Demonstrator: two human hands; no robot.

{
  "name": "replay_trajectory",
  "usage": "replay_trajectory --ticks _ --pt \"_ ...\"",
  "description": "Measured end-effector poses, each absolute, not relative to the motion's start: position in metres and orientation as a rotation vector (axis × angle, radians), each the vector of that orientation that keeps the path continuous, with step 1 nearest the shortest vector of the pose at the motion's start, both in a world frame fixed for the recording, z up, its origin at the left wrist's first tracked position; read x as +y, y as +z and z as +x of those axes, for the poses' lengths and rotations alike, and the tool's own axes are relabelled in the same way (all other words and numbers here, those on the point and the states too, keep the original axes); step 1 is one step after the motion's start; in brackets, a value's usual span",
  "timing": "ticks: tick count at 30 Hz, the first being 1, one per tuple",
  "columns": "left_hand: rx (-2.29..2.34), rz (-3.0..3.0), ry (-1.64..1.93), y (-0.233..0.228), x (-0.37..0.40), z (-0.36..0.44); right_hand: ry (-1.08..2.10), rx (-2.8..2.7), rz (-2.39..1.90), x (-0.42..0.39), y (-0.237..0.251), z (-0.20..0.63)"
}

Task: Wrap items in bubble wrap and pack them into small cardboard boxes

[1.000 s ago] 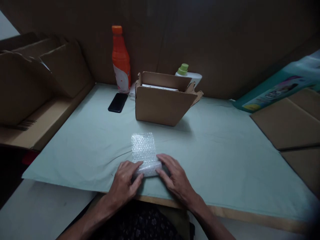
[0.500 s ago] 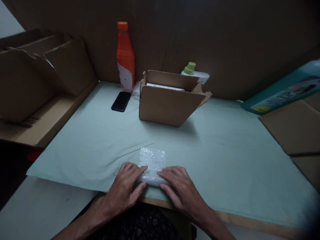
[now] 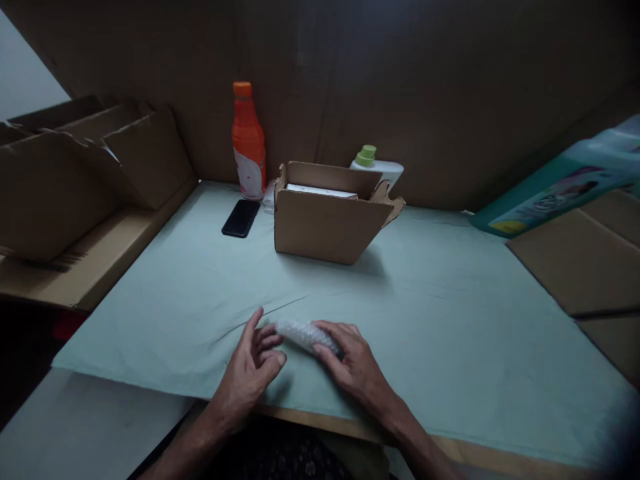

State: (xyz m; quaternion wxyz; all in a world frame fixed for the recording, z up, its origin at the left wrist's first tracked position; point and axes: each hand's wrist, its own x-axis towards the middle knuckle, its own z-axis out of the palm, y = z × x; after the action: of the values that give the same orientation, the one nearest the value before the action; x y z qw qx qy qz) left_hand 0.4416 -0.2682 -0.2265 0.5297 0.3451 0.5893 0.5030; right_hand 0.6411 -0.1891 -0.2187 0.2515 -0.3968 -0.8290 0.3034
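A roll of bubble wrap [image 3: 303, 334] is held near the front of the table, tilted with its left end higher. What lies inside the roll, if anything, cannot be made out. My right hand [image 3: 353, 360] grips its right end between thumb and fingers. At the other end, my left hand [image 3: 253, 367] has its fingers apart and curved, the palm turned toward the roll. Some of its fingers are near or touching the left tip of the roll; contact is unclear.
A cardboard box [image 3: 330, 227] with a white item inside stands mid-table. Behind are an orange bottle [image 3: 249, 147], a black phone [image 3: 241, 219] and a white bottle with green cap [image 3: 383, 167]. Cardboard boxes [image 3: 145, 160] flank the left; a teal bottle [image 3: 545, 190] leans at right.
The bubble wrap's flat flap has been rolled up, and the roll is now lifted and tilted. My left hand has let go and opened, while the right still grips. The view has tilted up slightly.
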Motion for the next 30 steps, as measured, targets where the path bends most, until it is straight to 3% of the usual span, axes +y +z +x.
replay_trajectory --ticks 9,12,18,22,25,30 --pt "1.118 0.856 1.102 -0.208 -0.258 0.457 1.77 -1.722 -1.059 -0.208 -0.206 0.672" --pt "1.083 0.926 1.057 -0.218 -0.252 0.459 1.779 -1.658 -1.091 -0.205 -0.203 0.676" --pt "1.231 1.46 1.11 -0.19 -0.205 0.434 1.377 -1.892 -1.201 -0.164 -0.147 0.695" --pt "1.548 2.133 1.549 -0.145 -0.128 0.404 0.842 -1.869 -1.211 -0.098 -0.08 0.71" --pt "1.643 2.431 1.568 -0.13 -0.072 0.397 0.457 -1.883 -1.268 -0.039 -0.042 0.705" --pt "1.645 2.506 1.512 -0.139 -0.043 0.403 -0.131 -2.376 -1.888 0.027 -0.013 0.673"
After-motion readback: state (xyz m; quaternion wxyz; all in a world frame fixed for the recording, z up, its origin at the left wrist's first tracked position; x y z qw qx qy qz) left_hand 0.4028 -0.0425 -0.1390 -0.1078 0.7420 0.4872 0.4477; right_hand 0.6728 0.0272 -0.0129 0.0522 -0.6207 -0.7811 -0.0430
